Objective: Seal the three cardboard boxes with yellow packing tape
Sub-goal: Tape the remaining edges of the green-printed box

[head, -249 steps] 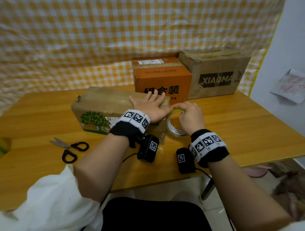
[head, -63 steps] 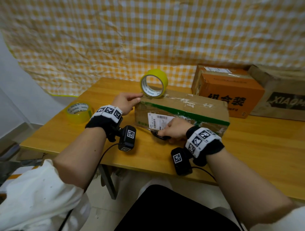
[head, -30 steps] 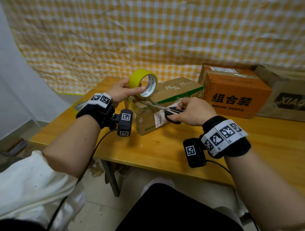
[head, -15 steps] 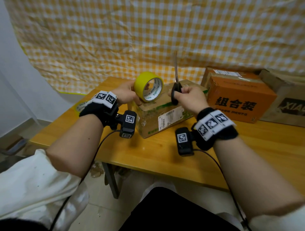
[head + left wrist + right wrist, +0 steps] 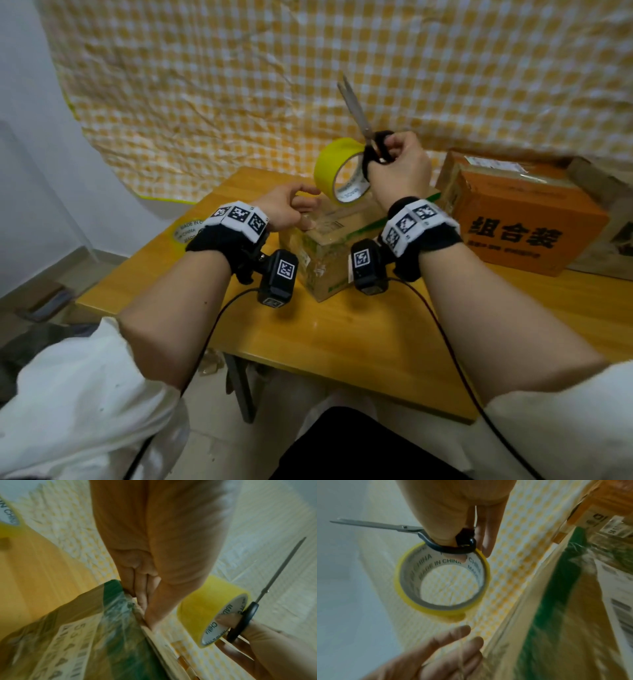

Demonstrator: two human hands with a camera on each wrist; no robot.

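At frame centre my right hand (image 5: pixel 399 164) clamps scissors (image 5: pixel 359 118) and tape roll (image 5: pixel 340 171) above the box (image 5: pixel 329 240); my left hand (image 5: pixel 291 209), fingers relaxed, rests nearer, lower left

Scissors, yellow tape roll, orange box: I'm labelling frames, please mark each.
scissors (image 5: pixel 354 106), head view, on the blades.
yellow tape roll (image 5: pixel 330 164), head view, outer yellow band.
orange box (image 5: pixel 520 209), head view, front face.

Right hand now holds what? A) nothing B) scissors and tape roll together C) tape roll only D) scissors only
B: the right hand grips the black handles of the scissors, blades pointing up, and the wrist views show its fingertip inside the core of the yellow tape roll.
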